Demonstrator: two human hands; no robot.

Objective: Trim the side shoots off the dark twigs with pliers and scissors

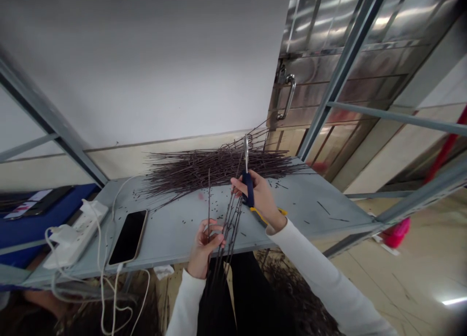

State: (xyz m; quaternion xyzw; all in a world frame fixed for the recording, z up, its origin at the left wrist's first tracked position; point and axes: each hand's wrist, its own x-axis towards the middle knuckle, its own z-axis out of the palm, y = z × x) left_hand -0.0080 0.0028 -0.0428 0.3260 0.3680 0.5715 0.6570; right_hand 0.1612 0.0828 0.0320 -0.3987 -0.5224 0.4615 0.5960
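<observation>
My left hand (203, 249) is near the front edge of the shelf, its fingers closed around thin dark twigs. One twig (209, 199) stands up from between the fingers. Several more twigs (229, 219) run from beside that hand up to my right hand (263, 199). That hand grips scissors (248, 186) with dark blue handles, their silver blades pointing up and away from me. Its thumb and fingertips also meet at the upper part of the twigs. Behind them lies a large pile of dark twigs (197, 168). A yellow-edged object (282, 212) is partly hidden behind my right wrist.
On the grey shelf (168, 238), a phone (129, 236) lies left, beside a white power strip (78, 233) with cables. Small cut bits (323, 208) are scattered about. Metal uprights (337, 73) frame both sides. More twigs (295, 292) lie below the shelf.
</observation>
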